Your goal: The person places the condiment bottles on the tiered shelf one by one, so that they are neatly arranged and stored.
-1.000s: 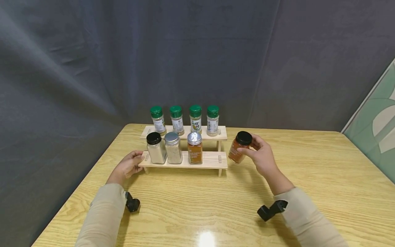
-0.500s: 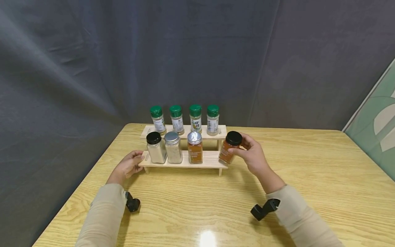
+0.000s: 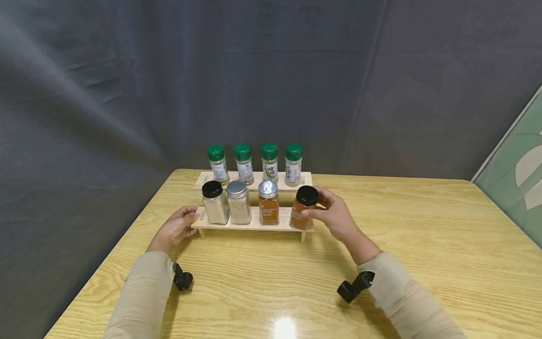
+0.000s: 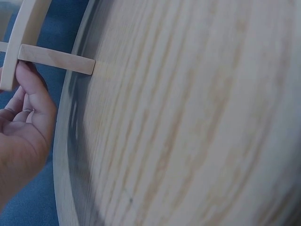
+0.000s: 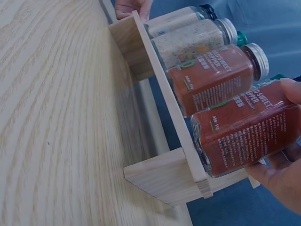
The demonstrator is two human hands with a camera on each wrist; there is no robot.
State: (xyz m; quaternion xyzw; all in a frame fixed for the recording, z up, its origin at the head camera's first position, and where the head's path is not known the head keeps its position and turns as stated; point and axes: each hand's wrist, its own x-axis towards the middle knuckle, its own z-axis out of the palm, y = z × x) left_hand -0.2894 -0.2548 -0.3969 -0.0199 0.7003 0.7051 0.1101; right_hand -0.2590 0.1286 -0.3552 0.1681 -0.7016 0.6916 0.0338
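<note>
My right hand [image 3: 334, 214] grips a black-capped jar of red sweet pepper [image 5: 249, 127] between thumb and fingers. The jar is at the right end of the front tier of a wooden spice rack [image 3: 281, 222], its base right at the board. To its left on that tier stand a silver-capped jar of red pepper [image 3: 268, 205], a silver-capped jar of pale seasoning [image 3: 239, 207] and a black-capped jar of cream powder [image 3: 216, 207]. My left hand [image 3: 175, 227] pinches the rack's left end, its thumb beside the rack leg [image 4: 56, 59] in the left wrist view.
Several green-capped shakers [image 3: 293, 167] stand in a row on the rack's rear tier. The rack stands on a wood-grain table [image 3: 262, 282] before a dark grey curtain [image 3: 271, 84]. A green and white panel [image 3: 521, 174] is at the far right.
My right hand has carried the black-capped pepper jar leftward, from beside the rack to over the front tier's right end. The left hand has stayed at the rack's left end.
</note>
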